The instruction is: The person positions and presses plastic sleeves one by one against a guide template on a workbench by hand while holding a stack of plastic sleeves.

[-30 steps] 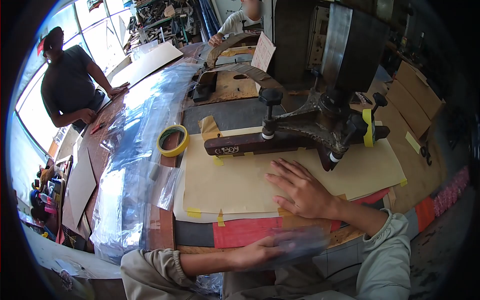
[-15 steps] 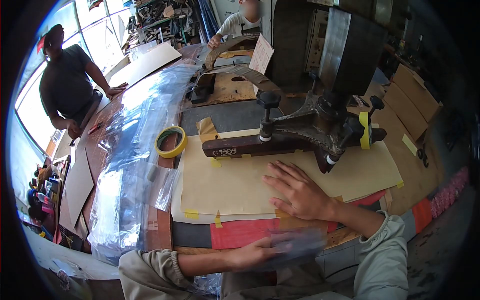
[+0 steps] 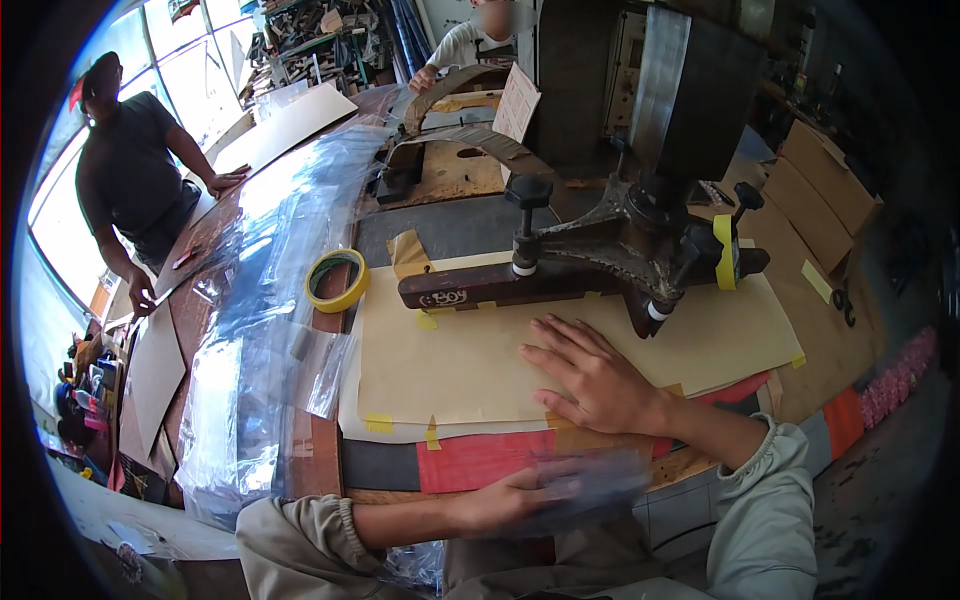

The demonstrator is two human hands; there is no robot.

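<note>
My right hand [image 3: 588,378] lies flat with fingers spread on a cream paper sheet [image 3: 450,365], below the dark metal bar [image 3: 580,283] of a press. Near the table's front edge, my left hand [image 3: 508,500] is closed round a translucent plastic bag [image 3: 595,490], its contents unclear. Small yellow tape pieces mark the sheet's edges, with red and black strips under it. A yellow tape roll [image 3: 337,280] stands beside the sheet's upper left corner. The press head [image 3: 650,235] rests over the bar.
Clear plastic sheets [image 3: 270,300] cover the left of the table. One person [image 3: 135,180] stands at the left edge, another [image 3: 470,45] at the back. Scissors [image 3: 845,300] and a cardboard box [image 3: 820,190] are at the right, curved strips [image 3: 470,140] behind the press.
The person at the left has moved a hand down toward the cardboard at the table edge. The view has shifted slightly; my hands keep much the same positions.
</note>
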